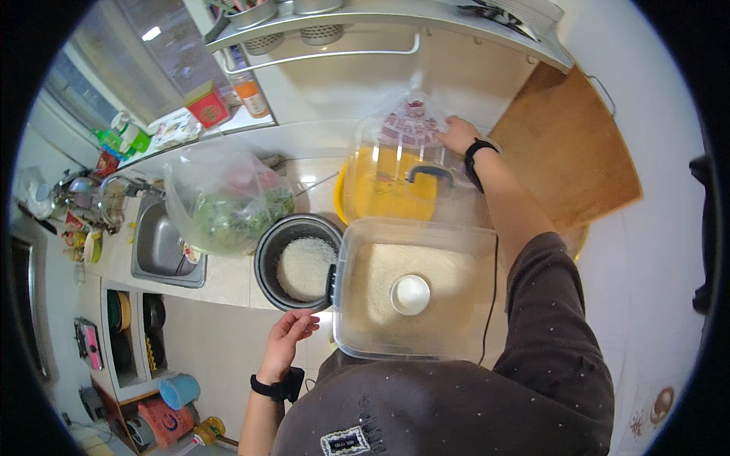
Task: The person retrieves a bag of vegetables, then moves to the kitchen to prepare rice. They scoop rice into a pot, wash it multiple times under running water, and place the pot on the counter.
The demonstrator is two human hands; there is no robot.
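Observation:
My right hand (461, 135) reaches to the back and grips the upper right edge of a clear plastic lid (393, 194) with a dark handle (430, 175). The lid leans over a yellow basin (340, 196). My left hand (292, 335) hovers empty, fingers loosely bent, just in front of a dark inner pot (265, 262) of white rice (307, 268). Right before me stands a translucent plastic bin (456, 342), uncovered, with rice grains (450, 273) inside. A white cup (410, 295) rests on the grain.
A clear bag of leafy greens (234, 211) lies between the pot and a steel sink (162, 251). A patterned plastic bag (413, 122) is behind the lid. A wooden board (570, 154) leans at right. A metal shelf (365, 17) overhangs the back. A black cord (489, 308) crosses the bin's right side.

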